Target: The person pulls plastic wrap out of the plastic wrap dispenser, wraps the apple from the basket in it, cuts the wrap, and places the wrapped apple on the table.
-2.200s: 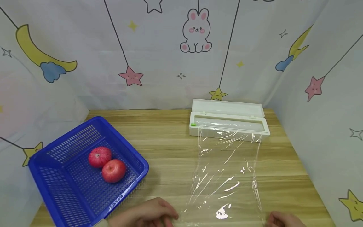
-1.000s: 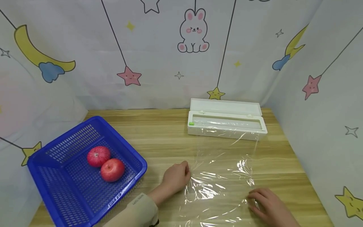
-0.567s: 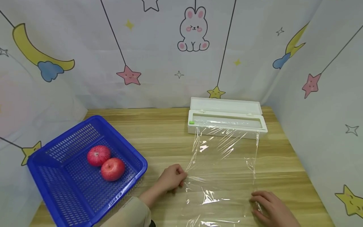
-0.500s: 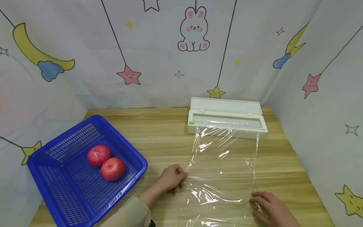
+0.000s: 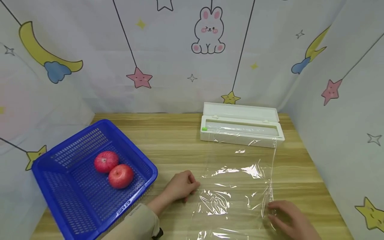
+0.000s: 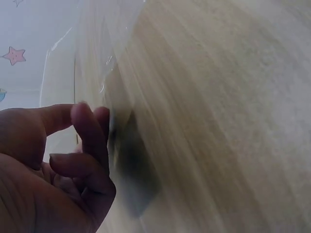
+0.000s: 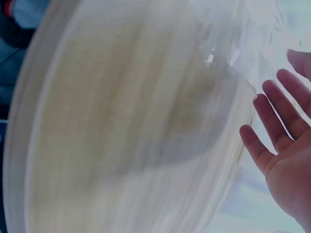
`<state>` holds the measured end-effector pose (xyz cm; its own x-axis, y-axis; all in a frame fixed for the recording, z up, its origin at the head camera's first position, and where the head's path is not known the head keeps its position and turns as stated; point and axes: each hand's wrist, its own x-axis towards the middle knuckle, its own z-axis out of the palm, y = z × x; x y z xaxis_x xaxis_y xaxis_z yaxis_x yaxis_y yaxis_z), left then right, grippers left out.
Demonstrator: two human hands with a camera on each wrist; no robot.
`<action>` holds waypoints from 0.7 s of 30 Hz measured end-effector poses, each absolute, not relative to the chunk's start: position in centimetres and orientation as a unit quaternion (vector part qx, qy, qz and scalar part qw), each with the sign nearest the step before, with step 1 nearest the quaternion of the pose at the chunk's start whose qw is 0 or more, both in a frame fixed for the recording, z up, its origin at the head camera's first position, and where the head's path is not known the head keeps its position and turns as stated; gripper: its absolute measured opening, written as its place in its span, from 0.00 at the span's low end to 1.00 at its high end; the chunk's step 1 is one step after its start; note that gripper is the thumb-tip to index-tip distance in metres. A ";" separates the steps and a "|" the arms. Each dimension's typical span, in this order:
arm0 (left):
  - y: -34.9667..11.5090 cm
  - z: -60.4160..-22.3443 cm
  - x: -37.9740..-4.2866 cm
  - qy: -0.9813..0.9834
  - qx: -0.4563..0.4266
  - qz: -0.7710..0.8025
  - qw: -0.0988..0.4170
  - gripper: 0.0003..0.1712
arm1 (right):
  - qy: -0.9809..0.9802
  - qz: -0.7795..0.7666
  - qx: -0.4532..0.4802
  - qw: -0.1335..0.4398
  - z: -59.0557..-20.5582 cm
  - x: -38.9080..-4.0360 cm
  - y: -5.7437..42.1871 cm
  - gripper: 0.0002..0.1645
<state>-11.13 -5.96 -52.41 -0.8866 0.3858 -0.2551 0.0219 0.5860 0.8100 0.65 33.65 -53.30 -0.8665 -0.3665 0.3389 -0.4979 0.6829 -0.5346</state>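
A clear sheet of plastic wrap (image 5: 222, 186) stretches toward me from a white dispenser box (image 5: 240, 136) with its lid raised. At its left edge my left hand (image 5: 181, 186) has thumb and forefinger brought together on the film. The left wrist view shows this left hand (image 6: 58, 170) with curled fingers, the film edge running to its fingertips. My right hand (image 5: 292, 220) lies beside the right edge, where creases gather at its fingertips. In the right wrist view the fingers of this right hand (image 7: 286, 131) are spread and fairly straight, with film touching a fingertip.
A blue plastic basket (image 5: 144, 185) stands at the left, holding two red round fruits, one a striped fruit (image 5: 106, 162), the other a smoother fruit (image 5: 121, 176). A green slider (image 5: 204, 128) sits on the box. Patterned cloth (image 5: 168, 50) encloses the wooden table (image 5: 168, 146).
Both hands have come forward along the film's edges from the near side. Over the last half second, creases at the left fingers have eased, while the right edge has become creased toward the right fingers.
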 end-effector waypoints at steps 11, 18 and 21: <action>-5.9 -49.6 -10.4 0.940 0.174 0.251 0.153 0.19 | -0.922 0.346 0.158 0.070 -51.7 -0.4 33.8 0.18; -6.6 -46.0 -9.8 0.931 0.208 0.256 0.152 0.21 | -0.933 0.297 0.186 0.082 -50.8 -2.9 32.3 0.20; -7.2 -44.4 -9.8 0.928 0.218 0.263 0.147 0.20 | -0.927 0.295 0.213 0.091 -50.2 -4.0 31.4 0.23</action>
